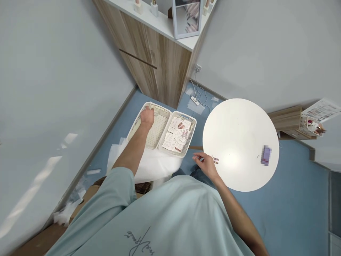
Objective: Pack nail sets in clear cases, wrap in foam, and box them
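My left hand is closed over the far left part of a white plastic basket with a perforated bottom. Whatever its fingers hold, if anything, is hidden beneath them. Directly to the right, touching it, stands a second white basket with several small white cards in it, some bearing reddish-brown or pinkish nail-like pieces. My right hand hovers by the left edge of a round white table, its fingers apart and nothing visible in them. Beside its wrist, small dark reddish pieces lie on the table.
A blurred purple object rests on the table's right side. Behind the baskets rises a wooden cabinet with bottles and a framed picture on top. A power strip with cables lies on the blue floor. White wrapping spreads below the baskets.
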Motion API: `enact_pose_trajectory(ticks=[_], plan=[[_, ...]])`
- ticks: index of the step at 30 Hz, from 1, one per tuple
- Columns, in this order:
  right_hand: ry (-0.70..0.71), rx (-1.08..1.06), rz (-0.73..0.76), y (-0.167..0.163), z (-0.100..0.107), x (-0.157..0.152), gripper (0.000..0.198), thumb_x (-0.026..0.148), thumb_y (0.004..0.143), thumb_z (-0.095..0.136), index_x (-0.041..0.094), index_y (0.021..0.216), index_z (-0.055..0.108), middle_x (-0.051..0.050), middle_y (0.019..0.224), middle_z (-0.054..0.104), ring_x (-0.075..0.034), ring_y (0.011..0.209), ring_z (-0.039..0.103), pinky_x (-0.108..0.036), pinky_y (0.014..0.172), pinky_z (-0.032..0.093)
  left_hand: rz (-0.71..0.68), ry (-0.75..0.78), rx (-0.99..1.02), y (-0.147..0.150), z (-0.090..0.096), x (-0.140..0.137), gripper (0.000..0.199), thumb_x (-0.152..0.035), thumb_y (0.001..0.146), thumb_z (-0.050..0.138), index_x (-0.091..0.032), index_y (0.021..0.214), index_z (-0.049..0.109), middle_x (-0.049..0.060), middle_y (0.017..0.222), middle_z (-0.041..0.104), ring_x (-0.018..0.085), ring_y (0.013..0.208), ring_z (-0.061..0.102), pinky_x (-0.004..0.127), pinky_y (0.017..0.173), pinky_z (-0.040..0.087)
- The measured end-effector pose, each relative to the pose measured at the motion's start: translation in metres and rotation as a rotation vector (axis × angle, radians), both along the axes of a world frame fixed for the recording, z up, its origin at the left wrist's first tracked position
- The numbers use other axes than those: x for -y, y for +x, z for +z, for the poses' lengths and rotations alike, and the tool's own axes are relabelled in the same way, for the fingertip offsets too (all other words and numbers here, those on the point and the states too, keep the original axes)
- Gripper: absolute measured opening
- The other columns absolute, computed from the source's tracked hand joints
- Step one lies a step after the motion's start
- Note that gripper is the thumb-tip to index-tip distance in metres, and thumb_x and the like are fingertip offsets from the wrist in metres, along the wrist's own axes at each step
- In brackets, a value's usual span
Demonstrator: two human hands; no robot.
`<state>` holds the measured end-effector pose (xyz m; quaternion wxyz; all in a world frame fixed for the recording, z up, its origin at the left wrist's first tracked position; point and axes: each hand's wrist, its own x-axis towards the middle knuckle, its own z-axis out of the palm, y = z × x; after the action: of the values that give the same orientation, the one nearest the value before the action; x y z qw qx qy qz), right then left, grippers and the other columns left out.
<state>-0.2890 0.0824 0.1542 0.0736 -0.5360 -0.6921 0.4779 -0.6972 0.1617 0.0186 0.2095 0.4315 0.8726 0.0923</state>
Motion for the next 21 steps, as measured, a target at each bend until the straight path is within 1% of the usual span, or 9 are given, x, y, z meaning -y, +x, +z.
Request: enact_pose_trajectory(ticks=[2, 5, 8, 10, 12, 13, 16, 19, 21], plan=[[0.005, -0.016, 0.012, 0.000, 0.000, -0.001, 0.032, 0.048, 0.092, 0.064, 0.025, 0.107, 0.080, -0.006, 0.099, 0.079, -0.022, 0.080, 0.068, -0.036, 0.076, 0.055, 0.005, 0.037, -0.004, 0.005, 0.010, 0.011, 0.032, -0.016, 0.097, 0.050, -0.013, 0.118, 0.074, 0.024, 0.136, 0.060, 0.038, 0.115, 0.064, 0.048, 0.097, 0.051], [0.019, -0.057, 0.038, 0.000, 0.000, -0.004, 0.031, 0.047, 0.092, 0.064, 0.024, 0.107, 0.080, -0.007, 0.103, 0.080, -0.022, 0.082, 0.068, -0.036, 0.078, 0.056, -0.007, 0.169, 0.011, 0.018, 0.033, 0.035, 0.027, -0.023, 0.097, 0.059, -0.018, 0.118, 0.076, 0.017, 0.134, 0.064, 0.036, 0.119, 0.062, 0.045, 0.099, 0.051], [0.029, -0.095, 0.062, 0.000, 0.003, -0.009, 0.030, 0.045, 0.092, 0.064, 0.024, 0.107, 0.081, -0.006, 0.102, 0.080, -0.021, 0.083, 0.069, -0.035, 0.078, 0.055, -0.017, 0.285, 0.078, 0.043, 0.059, 0.059, 0.028, -0.032, 0.098, 0.064, -0.020, 0.119, 0.078, 0.013, 0.127, 0.071, 0.032, 0.111, 0.067, 0.042, 0.101, 0.051], [0.039, -0.117, 0.069, 0.003, 0.007, -0.013, 0.030, 0.045, 0.092, 0.065, 0.025, 0.106, 0.081, -0.006, 0.099, 0.079, -0.021, 0.083, 0.069, -0.034, 0.078, 0.055, -0.022, 0.351, 0.183, 0.066, 0.076, 0.073, 0.032, -0.040, 0.098, 0.065, -0.020, 0.119, 0.079, 0.011, 0.125, 0.074, 0.029, 0.101, 0.070, 0.041, 0.099, 0.052], [0.050, -0.143, 0.063, 0.008, 0.013, -0.018, 0.030, 0.046, 0.091, 0.067, 0.025, 0.107, 0.081, -0.006, 0.098, 0.079, -0.021, 0.083, 0.069, -0.034, 0.079, 0.054, -0.054, 0.382, 0.338, 0.094, 0.090, 0.083, 0.036, -0.047, 0.096, 0.068, -0.021, 0.117, 0.080, 0.010, 0.120, 0.077, 0.026, 0.094, 0.071, 0.038, 0.095, 0.054], [0.054, -0.156, 0.054, 0.012, 0.017, -0.021, 0.031, 0.047, 0.090, 0.068, 0.024, 0.108, 0.080, -0.006, 0.097, 0.079, -0.021, 0.082, 0.068, -0.034, 0.079, 0.054, -0.079, 0.393, 0.416, 0.109, 0.097, 0.088, 0.037, -0.049, 0.095, 0.069, -0.021, 0.115, 0.081, 0.009, 0.119, 0.078, 0.026, 0.095, 0.072, 0.037, 0.094, 0.055], [0.067, -0.188, 0.021, 0.028, 0.026, -0.028, 0.037, 0.050, 0.089, 0.071, 0.022, 0.112, 0.079, -0.006, 0.098, 0.080, -0.021, 0.080, 0.067, -0.034, 0.080, 0.054, -0.192, 0.413, 0.615, 0.157, 0.116, 0.099, 0.040, -0.055, 0.092, 0.071, -0.022, 0.111, 0.083, 0.009, 0.118, 0.079, 0.027, 0.106, 0.072, 0.035, 0.094, 0.056], [0.087, -0.194, 0.015, 0.052, 0.033, -0.034, 0.042, 0.054, 0.087, 0.073, 0.022, 0.113, 0.078, -0.006, 0.098, 0.080, -0.021, 0.082, 0.067, -0.034, 0.080, 0.054, -0.274, 0.374, 0.718, 0.203, 0.134, 0.107, 0.043, -0.059, 0.092, 0.069, -0.024, 0.113, 0.083, 0.008, 0.120, 0.079, 0.028, 0.112, 0.072, 0.035, 0.095, 0.057], [0.109, -0.191, 0.040, 0.072, 0.035, -0.036, 0.037, 0.055, 0.088, 0.072, 0.022, 0.104, 0.079, -0.006, 0.096, 0.079, -0.021, 0.081, 0.067, -0.034, 0.080, 0.054, -0.323, 0.330, 0.747, 0.231, 0.146, 0.108, 0.042, -0.058, 0.091, 0.069, -0.025, 0.114, 0.084, 0.007, 0.119, 0.078, 0.027, 0.111, 0.072, 0.034, 0.092, 0.058]])
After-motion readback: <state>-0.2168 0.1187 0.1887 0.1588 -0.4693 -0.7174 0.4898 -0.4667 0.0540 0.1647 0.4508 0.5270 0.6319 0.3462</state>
